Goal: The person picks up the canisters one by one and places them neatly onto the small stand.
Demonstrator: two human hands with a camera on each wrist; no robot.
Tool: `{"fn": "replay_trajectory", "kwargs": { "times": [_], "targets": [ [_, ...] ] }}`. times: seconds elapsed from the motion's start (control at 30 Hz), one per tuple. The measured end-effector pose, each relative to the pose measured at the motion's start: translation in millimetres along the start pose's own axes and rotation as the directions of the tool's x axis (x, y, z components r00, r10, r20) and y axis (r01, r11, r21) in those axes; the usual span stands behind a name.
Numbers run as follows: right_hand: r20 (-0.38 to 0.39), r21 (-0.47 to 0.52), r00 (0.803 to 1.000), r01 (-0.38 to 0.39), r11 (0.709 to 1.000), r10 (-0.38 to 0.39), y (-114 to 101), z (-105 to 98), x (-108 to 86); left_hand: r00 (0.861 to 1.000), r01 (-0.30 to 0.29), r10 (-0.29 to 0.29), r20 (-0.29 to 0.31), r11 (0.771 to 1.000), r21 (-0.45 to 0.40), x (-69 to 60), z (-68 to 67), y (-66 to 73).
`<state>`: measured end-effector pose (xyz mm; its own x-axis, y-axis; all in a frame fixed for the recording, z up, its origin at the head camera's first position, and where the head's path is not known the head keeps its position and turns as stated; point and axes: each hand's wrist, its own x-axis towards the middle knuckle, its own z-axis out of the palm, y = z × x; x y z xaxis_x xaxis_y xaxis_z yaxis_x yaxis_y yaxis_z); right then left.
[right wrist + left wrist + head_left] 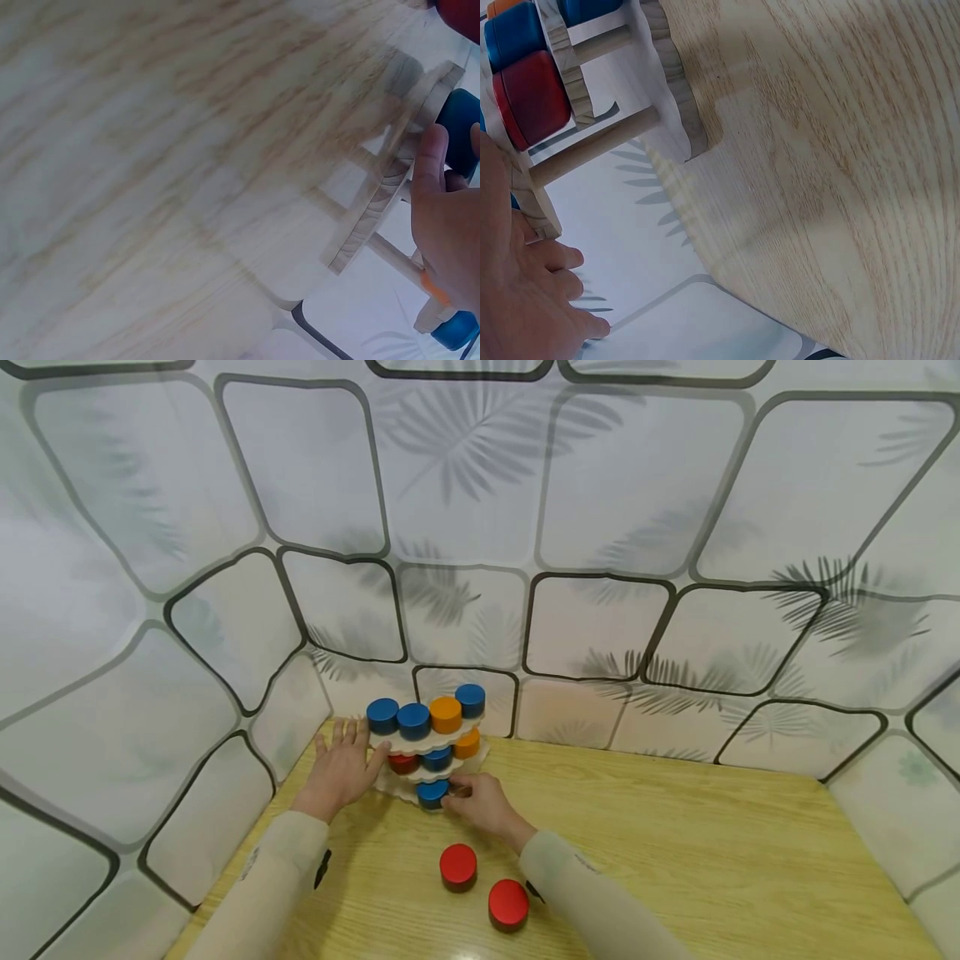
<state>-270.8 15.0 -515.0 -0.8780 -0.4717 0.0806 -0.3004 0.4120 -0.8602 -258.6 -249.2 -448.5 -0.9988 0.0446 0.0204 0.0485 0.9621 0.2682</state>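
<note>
A wooden tiered rack [431, 743] with wavy-edged shelves stands at the table's back left corner. Its top shelf carries blue cylinders [414, 720] and an orange cylinder [446, 715]; a red cylinder [532, 99] sits on the middle shelf. My left hand [341, 772] rests against the rack's left side, fingers fairly straight and thumb toward the shelves. On the bottom shelf, my right hand [483, 806] pinches a blue cylinder [432, 794] between thumb and fingers. The right wrist view shows the same blue cylinder [459, 131] at those fingertips.
Two red cylinders stand on the wooden table [675, 843], a nearer one [508, 905] and a farther one [458, 867]. Behind and left of the rack, a patterned wall covering [465, 618] meets the table edge.
</note>
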Motion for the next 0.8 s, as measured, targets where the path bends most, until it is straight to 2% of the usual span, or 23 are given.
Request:
{"fn": "replay_trajectory", "kwargs": {
  "times": [0.07, 0.53, 0.8],
  "targets": [
    [-0.010, -0.004, 1.000, 0.014, 1.000, -0.014, 0, 1, 0.5, 1.000, 0.000, 0.000, 0.000, 1.000, 0.000, -0.3, -0.3, 0.2],
    [-0.051, -0.014, 0.998, -0.035, 0.999, 0.034, -2, 10, 5.6, 1.000, -0.002, 0.002, -0.016, 1.000, 0.010, 0.1, 0.4, -0.4],
    [-0.065, -0.051, 0.998, -0.019, 0.998, 0.016, -2, 12, 8.0, 1.000, 0.006, -0.006, -0.008, 1.000, 0.015, 0.3, 0.0, 0.0]
  ]
}}
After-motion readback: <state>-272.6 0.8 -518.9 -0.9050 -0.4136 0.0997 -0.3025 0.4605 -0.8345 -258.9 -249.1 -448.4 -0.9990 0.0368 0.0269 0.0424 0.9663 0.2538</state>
